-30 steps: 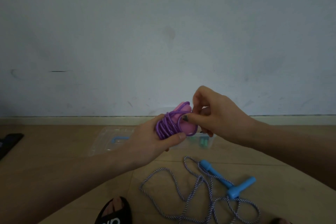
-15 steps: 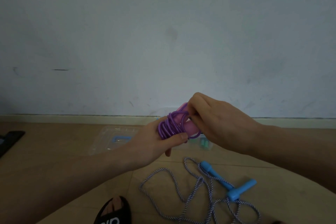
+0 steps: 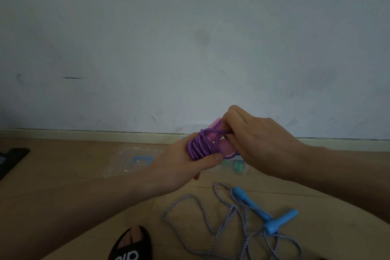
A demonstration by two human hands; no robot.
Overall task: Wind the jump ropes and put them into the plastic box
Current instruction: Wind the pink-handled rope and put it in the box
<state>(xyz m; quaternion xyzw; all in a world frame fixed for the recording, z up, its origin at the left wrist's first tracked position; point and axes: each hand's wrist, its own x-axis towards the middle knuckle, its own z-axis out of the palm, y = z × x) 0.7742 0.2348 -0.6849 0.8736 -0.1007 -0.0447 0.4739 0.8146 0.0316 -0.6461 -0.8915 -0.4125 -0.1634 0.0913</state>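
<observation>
A purple jump rope point(image 3: 199, 145) is wound in several loops around its two pink handles point(image 3: 223, 145). My left hand point(image 3: 185, 162) grips the bundle from below, thumb pressed on the loops. My right hand point(image 3: 255, 139) pinches a strand of the purple rope at the top of the handles, fingers curled over them. A second jump rope point(image 3: 221, 215), striped white and blue with two blue handles point(image 3: 272, 215), lies loose on the floor below my hands. The clear plastic box point(image 3: 236, 168) sits behind my hands, mostly hidden, with something green inside.
A clear lid point(image 3: 135, 160) with a blue handle lies flat on the wooden floor at left. A foot in a black sandal point(image 3: 130, 245) is at the bottom edge. A dark object point(image 3: 10, 160) lies at far left. The wall stands close behind.
My right hand has moved up and over the pink handles, pulling a purple strand across their top. The left hand keeps holding the bundle in about the same place.
</observation>
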